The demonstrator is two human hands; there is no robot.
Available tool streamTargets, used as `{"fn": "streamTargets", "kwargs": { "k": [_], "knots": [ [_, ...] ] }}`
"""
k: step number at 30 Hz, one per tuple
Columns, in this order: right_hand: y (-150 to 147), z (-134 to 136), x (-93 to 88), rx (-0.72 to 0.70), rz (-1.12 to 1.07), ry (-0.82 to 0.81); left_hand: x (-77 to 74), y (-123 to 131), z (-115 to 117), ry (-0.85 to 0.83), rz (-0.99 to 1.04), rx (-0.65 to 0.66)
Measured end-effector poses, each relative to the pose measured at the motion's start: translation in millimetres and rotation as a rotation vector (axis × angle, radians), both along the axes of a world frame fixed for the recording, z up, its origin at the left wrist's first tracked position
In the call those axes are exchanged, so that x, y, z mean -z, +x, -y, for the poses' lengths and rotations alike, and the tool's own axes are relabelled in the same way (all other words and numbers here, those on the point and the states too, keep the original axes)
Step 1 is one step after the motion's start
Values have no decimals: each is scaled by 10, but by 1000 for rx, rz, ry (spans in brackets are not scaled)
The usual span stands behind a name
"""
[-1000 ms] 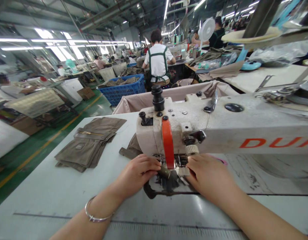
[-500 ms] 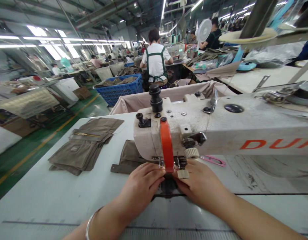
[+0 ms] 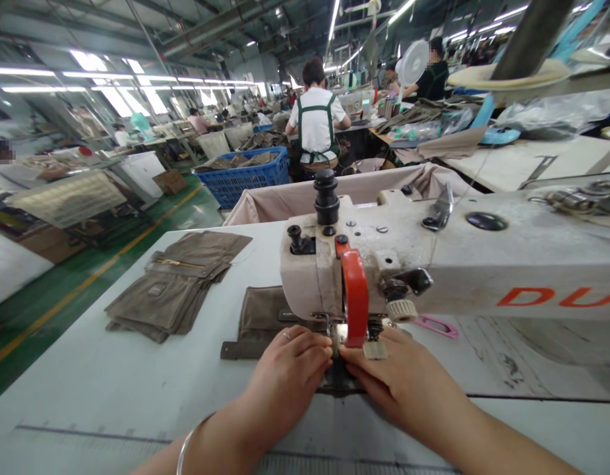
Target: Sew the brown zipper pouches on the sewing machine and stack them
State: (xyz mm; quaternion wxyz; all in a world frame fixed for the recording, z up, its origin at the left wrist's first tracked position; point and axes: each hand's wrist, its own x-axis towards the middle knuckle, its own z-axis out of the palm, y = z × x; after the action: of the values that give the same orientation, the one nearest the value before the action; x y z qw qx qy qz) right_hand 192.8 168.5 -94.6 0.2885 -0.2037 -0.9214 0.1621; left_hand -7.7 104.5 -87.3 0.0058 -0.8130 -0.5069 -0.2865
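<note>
Left grip (image 3: 293, 369) pinching the cloth (image 3: 259, 314), right grip's (image 3: 399, 373) hold hidden; both crowd the machine (image 3: 309, 267), so one slip could nip fingers!

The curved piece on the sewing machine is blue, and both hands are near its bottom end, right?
Not blue: the head view shows the curved piece is orange-red. The left hand and right hand are near its bottom end.
</note>
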Motion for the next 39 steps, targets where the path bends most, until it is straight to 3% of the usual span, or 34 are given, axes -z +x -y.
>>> {"fn": "streamTargets", "kwargs": {
  "k": [12,18,27,39],
  "knots": [
    [-28,-50,84,59,-13,29,-23,-18,-193,-67,46,-20],
    [-56,-123,129,97,48,67,60,-67,-268,-87,35,-54],
    [-60,-117,165,157,114,100,127,-88,-280,-125,68,-56],
    [-72,-105,154,148,68,58,78,-59,-269,-139,48,-110]
  ]
}}
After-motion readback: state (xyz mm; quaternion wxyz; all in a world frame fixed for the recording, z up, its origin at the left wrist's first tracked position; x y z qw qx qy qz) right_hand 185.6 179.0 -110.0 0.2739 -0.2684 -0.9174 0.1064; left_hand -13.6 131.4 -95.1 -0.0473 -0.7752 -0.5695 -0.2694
